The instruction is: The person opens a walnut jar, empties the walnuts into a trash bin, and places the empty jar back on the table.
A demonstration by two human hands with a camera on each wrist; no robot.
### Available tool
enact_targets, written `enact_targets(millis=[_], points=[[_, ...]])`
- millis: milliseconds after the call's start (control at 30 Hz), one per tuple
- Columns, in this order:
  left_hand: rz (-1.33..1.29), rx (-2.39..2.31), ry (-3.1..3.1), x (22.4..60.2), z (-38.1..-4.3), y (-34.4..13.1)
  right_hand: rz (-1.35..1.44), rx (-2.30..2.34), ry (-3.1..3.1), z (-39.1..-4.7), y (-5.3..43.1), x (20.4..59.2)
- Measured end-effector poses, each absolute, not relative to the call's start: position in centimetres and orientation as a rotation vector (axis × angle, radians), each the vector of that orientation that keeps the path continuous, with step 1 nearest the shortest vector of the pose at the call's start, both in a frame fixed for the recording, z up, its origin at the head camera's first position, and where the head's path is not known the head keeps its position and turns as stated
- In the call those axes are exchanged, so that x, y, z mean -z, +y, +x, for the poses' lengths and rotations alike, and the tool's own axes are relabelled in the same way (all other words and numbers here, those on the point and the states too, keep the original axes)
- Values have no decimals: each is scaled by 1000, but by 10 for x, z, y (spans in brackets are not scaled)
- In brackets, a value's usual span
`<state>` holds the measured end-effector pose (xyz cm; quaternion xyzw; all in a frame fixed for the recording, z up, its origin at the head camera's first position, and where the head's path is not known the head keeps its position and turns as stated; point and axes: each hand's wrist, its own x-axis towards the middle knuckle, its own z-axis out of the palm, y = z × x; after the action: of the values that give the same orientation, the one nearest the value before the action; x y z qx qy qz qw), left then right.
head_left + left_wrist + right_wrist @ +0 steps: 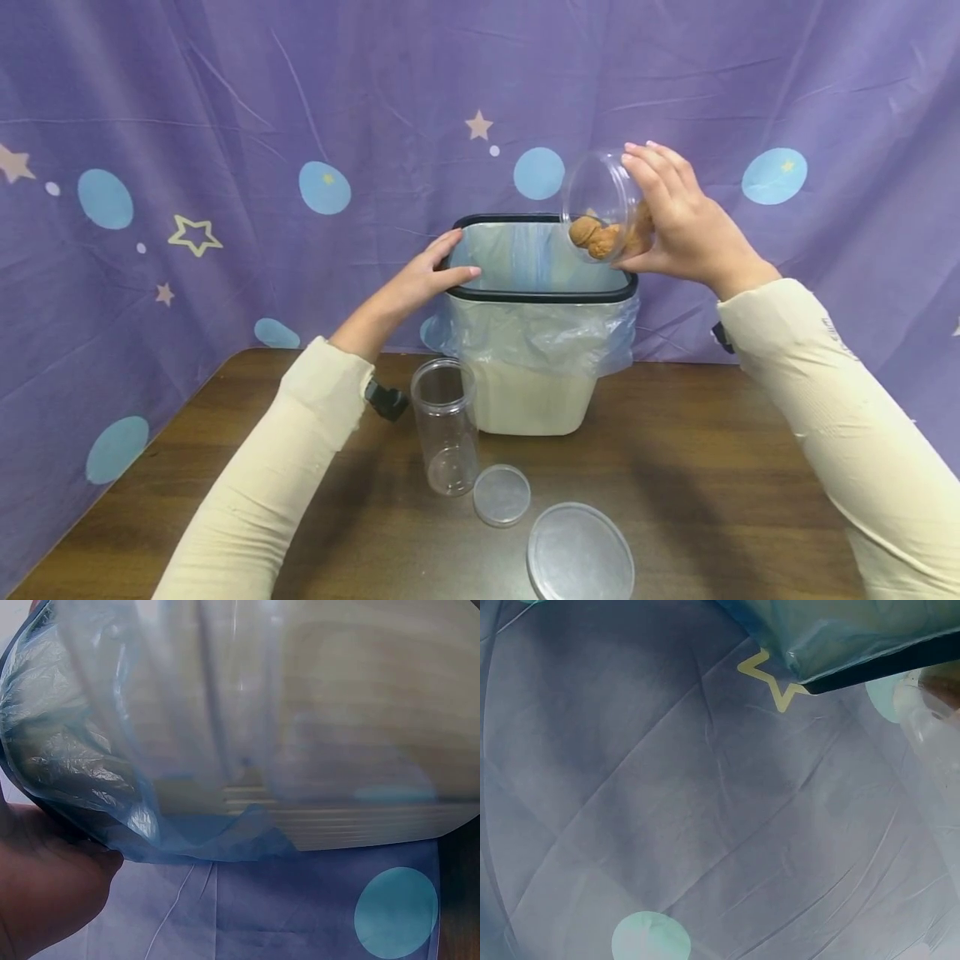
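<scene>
My right hand (686, 221) grips a clear plastic jar (595, 185), tipped on its side above the right end of a bin (532, 392). The jar's mouth faces left, and several walnuts (594, 237) lie along its lower wall. At the bin's left edge, my left hand (420, 279) rests on the black rim (540, 297), fingers fairly straight and thumb reaching over the opening. A pale blue bag (555, 337) lines the bin and hangs over its outside. In the right wrist view, part of the jar (934, 742) shows at the right edge.
A tall clear container (446, 433) stands uncovered in front of the bin, close to my left wrist. A small round lid (502, 496) and a larger round lid (581, 552) lie on the brown wooden table (720, 500). A purple patterned curtain (390, 100) hangs behind.
</scene>
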<state>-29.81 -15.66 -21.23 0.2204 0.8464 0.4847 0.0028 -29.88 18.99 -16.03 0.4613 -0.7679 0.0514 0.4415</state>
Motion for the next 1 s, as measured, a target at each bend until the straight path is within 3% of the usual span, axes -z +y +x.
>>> enact_targets(millis=[600, 1000], points=[[691, -1529, 2647, 212, -297, -157, 1221, -241, -1850, -303, 183, 165], [714, -1548, 2638, 212, -298, -158, 1118, -130, -1958, -306, 184, 159]])
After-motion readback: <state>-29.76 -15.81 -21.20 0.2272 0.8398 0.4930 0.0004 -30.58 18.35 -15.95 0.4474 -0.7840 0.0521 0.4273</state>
